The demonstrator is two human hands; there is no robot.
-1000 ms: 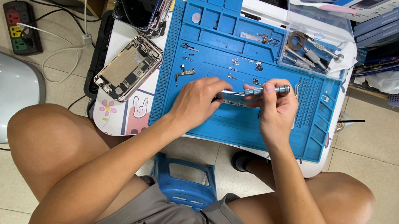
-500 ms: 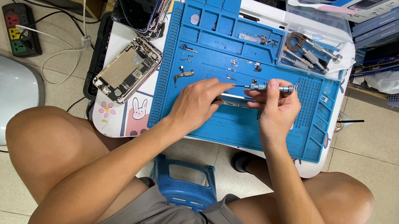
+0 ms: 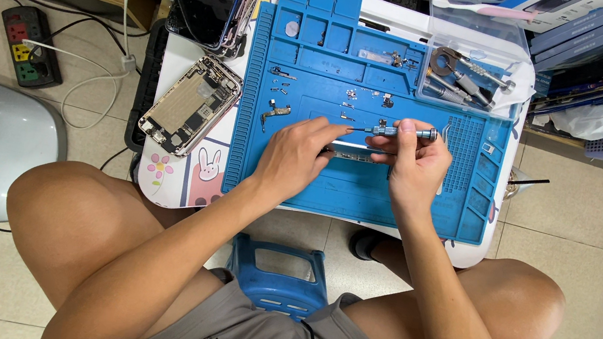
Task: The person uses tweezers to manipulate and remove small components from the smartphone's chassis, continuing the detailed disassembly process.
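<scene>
Sitting on a low blue stool (image 3: 277,276), the person leans over a small white worktop (image 3: 188,65) with bare knees spread to either side. Both hands meet over a blue repair mat (image 3: 300,181). The left hand (image 3: 294,156) rests on the mat, its grip pressed down on a slim metal part (image 3: 354,153) lying just under the fingers. The right hand (image 3: 418,163) has its grip pinched around a small screwdriver (image 3: 395,131), held level with its tip pointing left. Tiny screws and brackets (image 3: 278,110) lie scattered beyond. Left of the mat lies an opened phone body (image 3: 190,105); farther back stands a clear plastic box of tools (image 3: 468,67).
</scene>
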